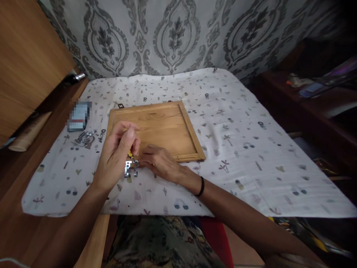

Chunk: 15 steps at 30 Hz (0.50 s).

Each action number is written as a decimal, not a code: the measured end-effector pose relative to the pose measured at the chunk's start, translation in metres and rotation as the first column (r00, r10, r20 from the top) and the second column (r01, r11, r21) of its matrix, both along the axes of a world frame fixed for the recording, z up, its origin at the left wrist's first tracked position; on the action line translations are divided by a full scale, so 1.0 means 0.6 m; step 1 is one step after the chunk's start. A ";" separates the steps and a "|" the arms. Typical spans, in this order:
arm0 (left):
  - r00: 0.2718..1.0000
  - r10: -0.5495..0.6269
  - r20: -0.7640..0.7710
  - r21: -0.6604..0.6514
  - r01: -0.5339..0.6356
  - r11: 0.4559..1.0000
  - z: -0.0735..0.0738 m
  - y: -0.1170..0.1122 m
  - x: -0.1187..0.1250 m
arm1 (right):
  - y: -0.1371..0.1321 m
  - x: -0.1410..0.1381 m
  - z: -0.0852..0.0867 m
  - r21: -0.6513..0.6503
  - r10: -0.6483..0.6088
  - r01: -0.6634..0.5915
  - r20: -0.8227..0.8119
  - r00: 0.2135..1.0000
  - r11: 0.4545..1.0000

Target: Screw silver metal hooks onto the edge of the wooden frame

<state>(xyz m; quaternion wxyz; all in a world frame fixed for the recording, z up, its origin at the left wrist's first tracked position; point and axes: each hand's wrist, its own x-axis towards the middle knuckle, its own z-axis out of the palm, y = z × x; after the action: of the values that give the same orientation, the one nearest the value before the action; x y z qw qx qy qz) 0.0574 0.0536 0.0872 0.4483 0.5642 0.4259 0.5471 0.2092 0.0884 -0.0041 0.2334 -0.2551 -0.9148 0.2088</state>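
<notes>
A wooden panel with a raised frame [192, 130] lies flat on the cloth. At its near edge, towards the left, sits a silver metal hinge [131, 168] with holes. My left hand [118, 149] is closed above the hinge, around what looks like a small yellow-and-black screwdriver [130, 153], mostly hidden by the fingers. My right hand [161, 160] rests over the panel's near edge, its bent fingertips closed at the hinge's right side; their exact hold is partly hidden.
A pile of silver metal hinges [85, 138] lies left of the panel, below a phone [79, 117]. A patterned white cloth [237, 149] covers the table. A wooden cabinet [30, 48] stands at the left, a dark shelf with items [309, 87] at the right.
</notes>
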 end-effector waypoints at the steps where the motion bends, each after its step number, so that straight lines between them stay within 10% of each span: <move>1: 0.998 0.055 0.030 0.002 -0.055 0.998 0.001 -0.003 0.006 | 0.000 0.000 0.001 0.015 -0.004 0.004 0.003 1.000 1.000; 6: 0.972 0.160 0.173 0.012 -0.165 0.986 -0.001 -0.008 0.026 | 0.001 0.000 0.003 0.063 -0.018 0.017 0.010 1.000 0.998; 12: 0.977 -0.087 0.196 0.019 0.085 0.996 -0.003 0.002 0.017 | 0.001 0.001 0.003 0.061 -0.005 0.005 -0.002 1.000 0.998; 15: 0.979 0.020 0.205 0.000 -0.020 1.000 -0.001 -0.003 0.014 | 0.001 0.002 0.001 0.076 -0.004 0.003 0.005 1.000 0.997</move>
<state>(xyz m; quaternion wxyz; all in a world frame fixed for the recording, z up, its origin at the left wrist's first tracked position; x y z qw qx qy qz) 0.0658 0.0521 0.0868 0.4838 0.5010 0.3823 0.6073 0.2102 0.0891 -0.0033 0.2408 -0.2482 -0.9223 0.1728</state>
